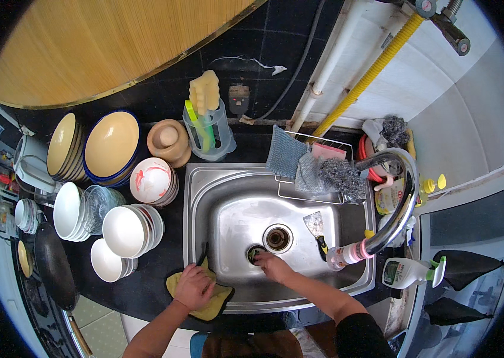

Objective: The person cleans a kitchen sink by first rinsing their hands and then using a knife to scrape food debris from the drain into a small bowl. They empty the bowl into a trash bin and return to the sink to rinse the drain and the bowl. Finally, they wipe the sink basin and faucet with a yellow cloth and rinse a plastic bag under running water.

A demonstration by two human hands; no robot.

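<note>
My left hand [194, 286] is on a yellow cloth with dark edging [223, 295], its fingers bent over the fabric at the front left rim of the steel sink [234, 224]. My right hand [273, 266] reaches down into the basin, fingers closed on a small round dark drain strainer [254, 253]. That strainer is just left of the open drain hole [277, 238], and the fingers partly cover it. To the right of the drain, a scraper with a wide metal blade [314, 223] leans toward the basin's right side, its dark and yellow handle toward me.
A curved metal faucet [408, 197] arches over the basin's right side. A wire rack [284, 186] holds scouring pads [342, 178] at the back. Stacked white bowls [125, 231] and yellow enamel basins [110, 143] crowd the left counter. A spray bottle [405, 272] stands right of the sink.
</note>
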